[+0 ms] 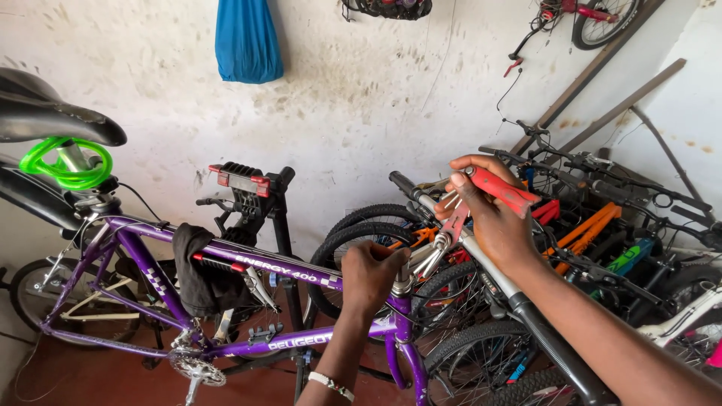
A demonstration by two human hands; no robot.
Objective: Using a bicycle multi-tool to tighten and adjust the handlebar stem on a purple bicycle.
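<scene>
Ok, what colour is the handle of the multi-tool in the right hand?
Red; the multi-tool handle shows best in the head view, gripped by the right hand.

We see a glossy purple painted metal bike frame (pixel 248 263), a black cloth (pixel 199 274) draped over it, and a shiny translucent green plastic cable lock (pixel 64 162). The folding multi-tool (pixel 481 203) pairs matt red plastic with bare bright steel keys. Behind, the whitewashed wall (pixel 361 98) looks rough and scuffed.

The left hand (pixel 370 274) sits on the bicycle frame (pixel 248 263) at its front end, below and left of the right hand (pixel 492 218). The right hand holds a folding multi-tool (pixel 481 197) above the handlebar (pixel 481 263), its keys reaching down toward the left hand. A saddle (pixel 45 109) lies far left; more bicycles (pixel 602 233) stand behind the right hand
</scene>
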